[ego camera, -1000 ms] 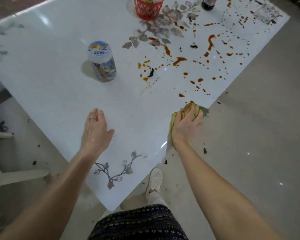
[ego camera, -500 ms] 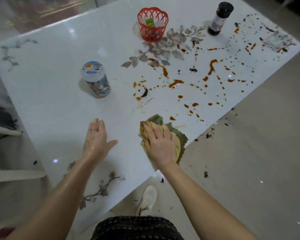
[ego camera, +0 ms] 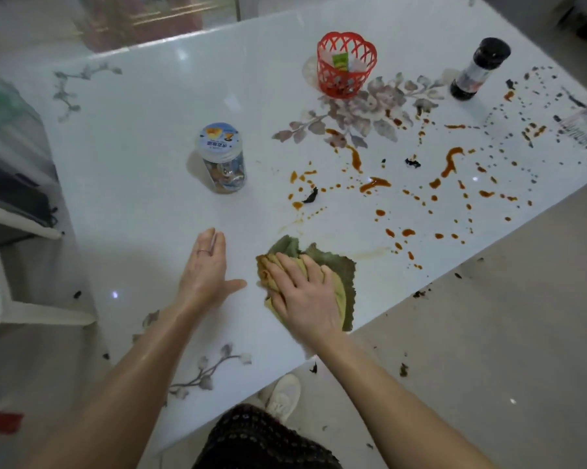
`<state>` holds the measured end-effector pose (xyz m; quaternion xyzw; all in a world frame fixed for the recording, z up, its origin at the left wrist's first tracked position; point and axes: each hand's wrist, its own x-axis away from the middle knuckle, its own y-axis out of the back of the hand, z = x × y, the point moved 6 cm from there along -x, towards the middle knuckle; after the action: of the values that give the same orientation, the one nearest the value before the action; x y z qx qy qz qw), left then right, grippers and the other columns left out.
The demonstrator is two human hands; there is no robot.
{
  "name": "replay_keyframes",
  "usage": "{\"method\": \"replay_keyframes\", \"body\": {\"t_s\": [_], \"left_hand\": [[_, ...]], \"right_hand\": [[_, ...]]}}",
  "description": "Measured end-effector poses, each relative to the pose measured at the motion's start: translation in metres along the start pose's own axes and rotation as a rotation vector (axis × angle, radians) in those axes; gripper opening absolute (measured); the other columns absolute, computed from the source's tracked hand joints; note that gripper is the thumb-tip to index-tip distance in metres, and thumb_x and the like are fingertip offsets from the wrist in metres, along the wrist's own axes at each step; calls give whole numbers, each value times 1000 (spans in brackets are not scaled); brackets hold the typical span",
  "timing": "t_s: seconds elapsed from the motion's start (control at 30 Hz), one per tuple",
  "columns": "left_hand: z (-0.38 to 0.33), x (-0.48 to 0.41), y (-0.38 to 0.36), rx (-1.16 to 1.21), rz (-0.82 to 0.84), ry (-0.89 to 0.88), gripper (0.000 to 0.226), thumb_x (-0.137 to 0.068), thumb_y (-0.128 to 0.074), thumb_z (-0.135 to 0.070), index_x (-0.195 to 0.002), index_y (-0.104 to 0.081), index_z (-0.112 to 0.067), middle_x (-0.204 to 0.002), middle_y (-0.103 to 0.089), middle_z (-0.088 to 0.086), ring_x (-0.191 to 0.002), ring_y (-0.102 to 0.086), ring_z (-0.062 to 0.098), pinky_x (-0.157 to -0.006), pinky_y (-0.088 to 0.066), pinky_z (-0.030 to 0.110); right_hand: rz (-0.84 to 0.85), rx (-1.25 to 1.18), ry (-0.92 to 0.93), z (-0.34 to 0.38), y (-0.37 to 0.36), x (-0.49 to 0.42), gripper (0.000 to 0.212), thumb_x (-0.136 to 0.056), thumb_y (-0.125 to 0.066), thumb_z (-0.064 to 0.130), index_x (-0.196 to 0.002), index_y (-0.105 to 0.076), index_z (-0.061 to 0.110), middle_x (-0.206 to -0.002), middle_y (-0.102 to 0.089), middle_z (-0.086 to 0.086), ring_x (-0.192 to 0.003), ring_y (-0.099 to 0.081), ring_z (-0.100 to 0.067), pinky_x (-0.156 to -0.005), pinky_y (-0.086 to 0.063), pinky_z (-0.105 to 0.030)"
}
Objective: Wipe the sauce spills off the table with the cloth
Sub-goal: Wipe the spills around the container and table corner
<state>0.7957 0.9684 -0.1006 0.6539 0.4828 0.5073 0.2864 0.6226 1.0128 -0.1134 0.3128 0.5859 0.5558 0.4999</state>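
Note:
A crumpled green and yellow cloth lies on the white table near its right front edge. My right hand presses flat on top of the cloth with fingers spread, covering its left half. My left hand rests flat on the bare table just left of the cloth, holding nothing. Orange-brown sauce spills spread in drops and streaks beyond the cloth toward the far right. A faint smear shows right of the cloth.
A clear jar with a blue-and-white lid stands behind my left hand. A red basket and a dark sauce bottle stand at the back. Dark scraps lie among the spills and on the floor. A white chair is at left.
My right hand has slid the cloth from the table's right edge leftward and onto the table, leaving a faint smear. My left hand has stayed flat in place.

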Motion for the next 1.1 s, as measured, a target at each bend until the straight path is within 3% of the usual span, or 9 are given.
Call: {"method": "replay_keyframes", "body": {"t_s": [0.17,0.4,0.5,0.6,0.8,0.97,1.1], "left_hand": [[2,0,-2,-31,-17,-26,102,-82,-65,-45,-147,0,0,-156,5,16,-144,6,27,-117,-1,32],[0,2,-1,-29,-59,-37,101,-84,-62,-46,-147,2,-1,-156,7,15,-144,7,27,-117,1,31],[-1,5,0,-43,-69,-51,100,-85,-60,-47,-147,2,-1,-156,7,16,-144,7,28,-117,3,30],[-1,6,-1,-36,-75,-54,100,-85,-59,-48,-147,2,-1,-156,8,16,-144,8,28,-117,2,31],[0,3,-2,-10,-96,-48,102,-83,-62,-47,-147,2,-1,-156,9,16,-144,9,28,-116,3,31],[-1,4,-1,-6,-79,-32,101,-84,-61,-46,-147,5,-2,-156,12,14,-144,11,27,-116,5,31],[-2,4,0,27,-83,-37,101,-83,-62,-46,-147,3,-1,-156,10,15,-144,11,28,-115,5,30]], "right_hand": [[23,15,-274,-24,2,-17,50,-97,-37,47,-140,-54,31,-144,-53,6,-126,-47,-30,-98,-41,-52],[83,-27,-110,5,-14,-55,48,-97,-38,47,-140,-55,32,-145,-53,8,-128,-49,-32,-95,-41,-54],[147,-18,-233,-18,-18,-82,52,-97,-30,50,-143,-50,34,-149,-49,8,-133,-46,-30,-101,-38,-54],[94,-5,-352,-19,-8,-68,54,-96,-32,48,-144,-49,32,-147,-50,7,-132,-47,-29,-102,-40,-55],[72,-29,-125,12,-15,-63,48,-96,-41,45,-141,-54,33,-147,-51,10,-129,-49,-29,-96,-41,-52],[99,-17,-334,-7,-24,-107,52,-96,-34,47,-142,-51,32,-147,-51,7,-130,-47,-31,-99,-40,-56],[111,-26,-184,28,-22,-84,48,-96,-39,44,-142,-51,34,-148,-49,9,-131,-45,-29,-99,-37,-52]]}}
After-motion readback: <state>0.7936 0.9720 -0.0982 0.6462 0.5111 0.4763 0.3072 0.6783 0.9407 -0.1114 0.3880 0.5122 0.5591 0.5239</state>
